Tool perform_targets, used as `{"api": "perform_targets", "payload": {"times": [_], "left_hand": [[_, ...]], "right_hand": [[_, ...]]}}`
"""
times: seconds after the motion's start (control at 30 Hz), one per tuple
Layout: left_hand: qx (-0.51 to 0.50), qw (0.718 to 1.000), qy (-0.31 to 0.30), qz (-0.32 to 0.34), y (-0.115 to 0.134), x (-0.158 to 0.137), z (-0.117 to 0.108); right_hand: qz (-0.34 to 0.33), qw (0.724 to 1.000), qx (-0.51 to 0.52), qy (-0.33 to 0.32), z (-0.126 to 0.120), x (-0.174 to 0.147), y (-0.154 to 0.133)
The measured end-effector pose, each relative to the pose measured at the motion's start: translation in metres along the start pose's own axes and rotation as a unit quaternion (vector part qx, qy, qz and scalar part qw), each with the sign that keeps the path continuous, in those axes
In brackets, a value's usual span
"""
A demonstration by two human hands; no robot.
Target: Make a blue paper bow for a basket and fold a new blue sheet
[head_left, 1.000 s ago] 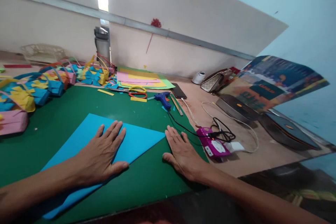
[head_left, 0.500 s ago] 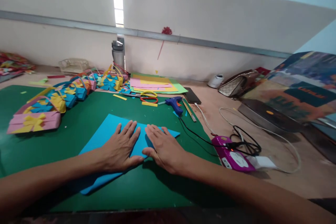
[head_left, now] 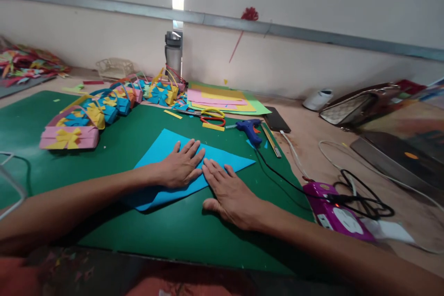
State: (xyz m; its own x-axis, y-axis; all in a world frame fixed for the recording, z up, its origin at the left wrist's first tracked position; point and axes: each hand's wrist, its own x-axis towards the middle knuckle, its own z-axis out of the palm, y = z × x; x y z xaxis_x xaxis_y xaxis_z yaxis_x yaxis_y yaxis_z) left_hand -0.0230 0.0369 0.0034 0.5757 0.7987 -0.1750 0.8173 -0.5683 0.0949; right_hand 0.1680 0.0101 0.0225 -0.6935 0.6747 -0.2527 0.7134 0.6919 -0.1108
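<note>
A sheet of blue paper, folded over on itself, lies on the green cutting mat. My left hand rests flat on the middle of the paper, fingers stretched out. Beside it, my right hand is open too, its fingertips on the paper near the front fold and its thumb over the mat. The paper's pointed corner reaches out to the right beyond my right hand. Part of the sheet is hidden under my left hand and forearm.
Several small paper baskets with bows line the left. Behind the paper lie scissors, a blue glue gun, a box cutter, coloured sheets and a phone. A purple power strip with cables sits right.
My right hand has slid towards me and off most of the paper, its thumb now over the mat. My left hand stays flat on the sheet. The camera view has shifted.
</note>
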Motion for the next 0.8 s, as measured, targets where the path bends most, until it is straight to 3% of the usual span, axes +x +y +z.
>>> {"api": "perform_targets", "payload": {"times": [0.33, 0.6, 0.8], "left_hand": [[-0.006, 0.998, -0.045, 0.051, -0.019, -0.001, -0.014], [-0.011, 0.997, -0.053, 0.055, -0.019, -0.002, -0.017], [-0.012, 0.998, -0.047, 0.046, -0.019, -0.002, -0.015]], "right_hand": [[-0.083, 0.995, -0.002, 0.059, 0.017, -0.009, -0.035], [-0.177, 0.980, 0.094, -0.021, 0.012, 0.004, -0.062], [-0.195, 0.971, 0.131, -0.037, 0.004, 0.008, -0.083]]}}
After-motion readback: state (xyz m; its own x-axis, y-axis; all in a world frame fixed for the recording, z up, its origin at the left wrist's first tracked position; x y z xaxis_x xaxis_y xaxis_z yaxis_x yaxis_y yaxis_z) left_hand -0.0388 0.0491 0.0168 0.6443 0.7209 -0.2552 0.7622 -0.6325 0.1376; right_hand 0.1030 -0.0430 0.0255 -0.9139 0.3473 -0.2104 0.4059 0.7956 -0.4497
